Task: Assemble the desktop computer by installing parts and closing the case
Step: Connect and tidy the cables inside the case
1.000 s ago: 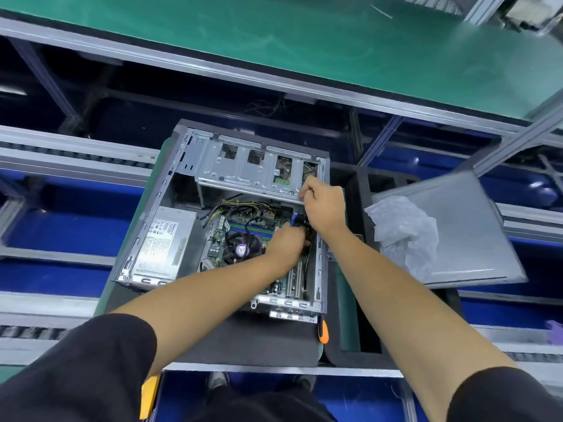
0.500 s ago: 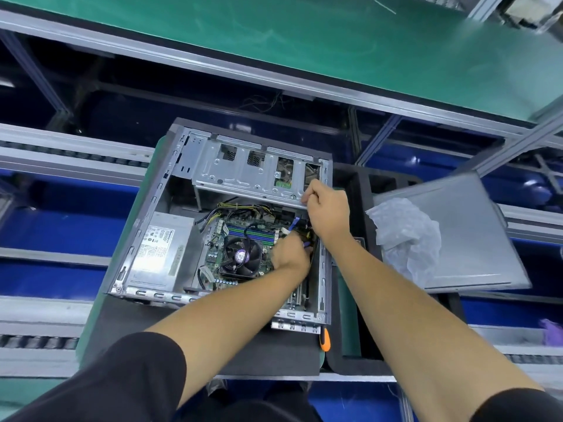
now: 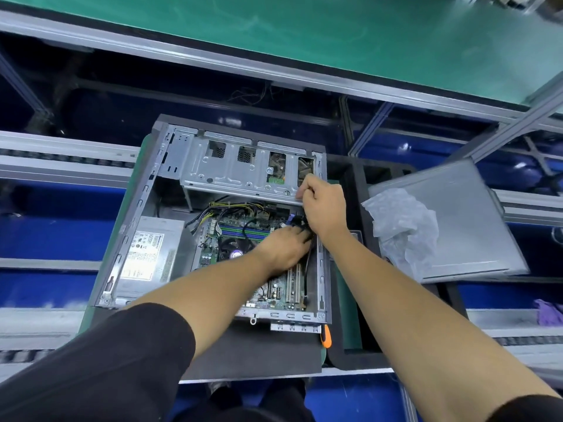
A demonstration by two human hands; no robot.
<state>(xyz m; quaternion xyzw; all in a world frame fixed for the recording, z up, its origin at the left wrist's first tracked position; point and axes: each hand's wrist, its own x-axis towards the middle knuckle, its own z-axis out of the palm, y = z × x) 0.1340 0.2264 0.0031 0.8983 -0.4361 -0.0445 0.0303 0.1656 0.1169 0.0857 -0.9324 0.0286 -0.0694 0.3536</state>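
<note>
Fingers of the right hand [image 3: 323, 205] are curled tight at the right end of the grey metal drive cage [image 3: 240, 172], seemingly pinching its lower edge, while the left hand [image 3: 285, 246] reaches down onto the green motherboard [image 3: 243, 239] with its fingertips buried among black and blue cables [image 3: 297, 222], so I cannot tell what they grasp. The open grey desktop computer case [image 3: 213, 220] lies on its side on a dark foam mat [image 3: 253, 351], its silver power supply [image 3: 149, 251] in the left corner. To the right, the detached grey side panel [image 3: 475, 226] rests on a black foam tray [image 3: 347, 354] with crumpled clear plastic wrap [image 3: 402, 226] on it, and an orange-handled tool [image 3: 326, 336] pokes out beside the case's near corner.
</note>
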